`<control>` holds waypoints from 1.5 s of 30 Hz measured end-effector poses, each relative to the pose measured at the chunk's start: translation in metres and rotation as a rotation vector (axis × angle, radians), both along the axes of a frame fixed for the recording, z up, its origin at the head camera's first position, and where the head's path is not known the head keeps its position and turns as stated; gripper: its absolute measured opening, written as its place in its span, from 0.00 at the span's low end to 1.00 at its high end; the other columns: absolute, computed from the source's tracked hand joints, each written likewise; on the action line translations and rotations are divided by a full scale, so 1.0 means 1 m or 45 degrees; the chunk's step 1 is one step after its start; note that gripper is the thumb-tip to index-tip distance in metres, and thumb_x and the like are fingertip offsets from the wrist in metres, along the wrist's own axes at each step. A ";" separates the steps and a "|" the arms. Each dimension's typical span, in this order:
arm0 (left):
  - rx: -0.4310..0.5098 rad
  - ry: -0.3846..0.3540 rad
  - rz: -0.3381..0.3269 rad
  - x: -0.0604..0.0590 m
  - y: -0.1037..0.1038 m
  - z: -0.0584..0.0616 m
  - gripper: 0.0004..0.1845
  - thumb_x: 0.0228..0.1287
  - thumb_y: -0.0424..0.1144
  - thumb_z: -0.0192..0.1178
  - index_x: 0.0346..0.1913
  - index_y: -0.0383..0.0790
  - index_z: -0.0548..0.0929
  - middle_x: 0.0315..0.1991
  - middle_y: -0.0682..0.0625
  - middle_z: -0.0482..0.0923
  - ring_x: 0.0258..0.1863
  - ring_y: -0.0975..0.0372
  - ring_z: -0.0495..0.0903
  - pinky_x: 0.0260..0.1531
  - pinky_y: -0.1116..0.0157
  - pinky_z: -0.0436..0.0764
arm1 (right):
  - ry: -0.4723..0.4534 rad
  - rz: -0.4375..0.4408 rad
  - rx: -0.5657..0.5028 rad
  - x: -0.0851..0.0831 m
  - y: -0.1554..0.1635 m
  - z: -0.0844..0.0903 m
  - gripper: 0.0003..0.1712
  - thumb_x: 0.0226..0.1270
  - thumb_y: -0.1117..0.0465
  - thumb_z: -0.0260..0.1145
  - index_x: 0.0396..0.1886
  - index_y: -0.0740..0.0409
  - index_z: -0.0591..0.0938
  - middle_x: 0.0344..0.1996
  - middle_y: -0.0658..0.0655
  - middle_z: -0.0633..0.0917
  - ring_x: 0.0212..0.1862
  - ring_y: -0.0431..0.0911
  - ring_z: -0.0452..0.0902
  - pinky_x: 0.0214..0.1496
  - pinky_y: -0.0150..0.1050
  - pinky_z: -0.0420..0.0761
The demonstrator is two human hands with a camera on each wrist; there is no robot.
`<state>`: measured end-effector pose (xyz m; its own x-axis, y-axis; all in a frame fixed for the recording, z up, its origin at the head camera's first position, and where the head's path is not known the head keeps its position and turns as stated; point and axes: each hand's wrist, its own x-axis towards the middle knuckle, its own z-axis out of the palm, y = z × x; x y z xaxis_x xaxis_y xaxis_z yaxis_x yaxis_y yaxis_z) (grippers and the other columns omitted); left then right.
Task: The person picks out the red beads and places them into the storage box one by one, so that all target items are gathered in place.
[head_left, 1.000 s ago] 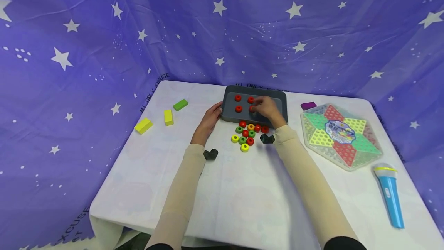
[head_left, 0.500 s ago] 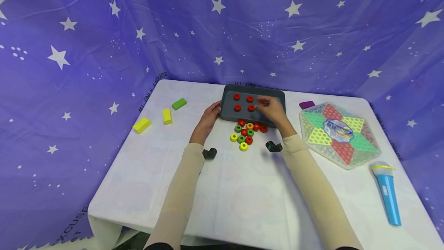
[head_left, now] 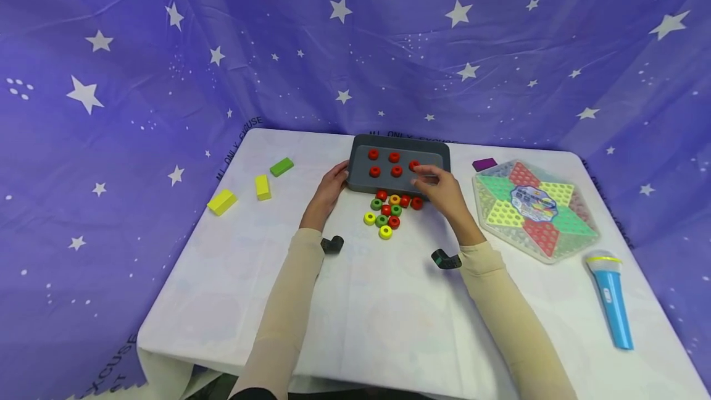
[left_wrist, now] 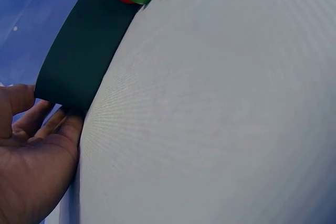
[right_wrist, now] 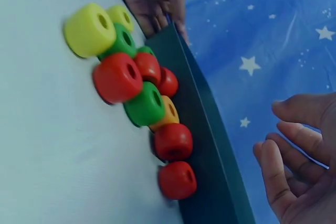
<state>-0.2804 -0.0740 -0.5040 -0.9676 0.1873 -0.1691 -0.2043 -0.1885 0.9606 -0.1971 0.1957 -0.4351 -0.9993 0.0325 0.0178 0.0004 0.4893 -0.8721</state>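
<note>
In the head view a dark grey tray (head_left: 361, 183) lies near the table's far edge, with several red beads (head_left: 394, 157) in two rows inside. My left hand (head_left: 329, 191) grips the tray's left end; in the left wrist view its thumb is at the rim and the fingers bend beneath the corner. My right hand (head_left: 444, 193) hovers over the tray's right front side, thumb and fingers apart with nothing between them. Its fingertips are close to a red bead at the right of the back row. Red, green, yellow and orange beads (right_wrist: 118, 77) cluster before the tray.
Two yellow blocks (head_left: 222, 202) and a green block (head_left: 281, 166) lie on the left. To the right are a purple block (head_left: 485, 164), a hexagonal Chinese checkers board (head_left: 536, 208) and a blue toy microphone (head_left: 613, 304). A star-patterned curtain (head_left: 355, 48) stands behind the table.
My right hand moved from the front row to the right of the back row, left a red bead there, and drew back rightward with fingers spread. My left hand stayed at the tray.
</note>
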 end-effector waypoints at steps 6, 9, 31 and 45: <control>0.012 0.016 0.009 0.000 0.001 -0.001 0.23 0.76 0.33 0.45 0.71 0.38 0.66 0.70 0.44 0.65 0.69 0.58 0.64 0.70 0.62 0.63 | 0.001 0.003 -0.062 0.014 -0.001 -0.007 0.23 0.64 0.55 0.68 0.57 0.56 0.80 0.55 0.55 0.82 0.55 0.49 0.78 0.46 0.35 0.80; 0.004 0.015 0.012 0.001 0.001 -0.002 0.23 0.76 0.33 0.45 0.71 0.39 0.66 0.70 0.45 0.65 0.69 0.58 0.64 0.70 0.62 0.63 | -0.016 0.002 -0.077 0.020 -0.001 -0.013 0.22 0.64 0.57 0.68 0.57 0.57 0.80 0.55 0.55 0.82 0.55 0.49 0.79 0.44 0.31 0.79; -0.051 0.021 0.013 0.001 -0.002 0.000 0.23 0.76 0.35 0.46 0.71 0.43 0.67 0.70 0.47 0.65 0.70 0.60 0.63 0.70 0.62 0.63 | 0.187 -0.133 0.134 0.040 -0.002 -0.063 0.20 0.58 0.64 0.69 0.52 0.57 0.83 0.52 0.59 0.81 0.57 0.53 0.76 0.63 0.48 0.72; -0.056 0.011 0.011 0.001 0.001 -0.001 0.23 0.76 0.35 0.46 0.70 0.43 0.67 0.70 0.47 0.66 0.70 0.60 0.63 0.70 0.62 0.63 | 0.189 -0.047 0.216 0.039 -0.003 -0.060 0.22 0.56 0.64 0.71 0.53 0.57 0.82 0.48 0.60 0.79 0.50 0.53 0.76 0.54 0.49 0.75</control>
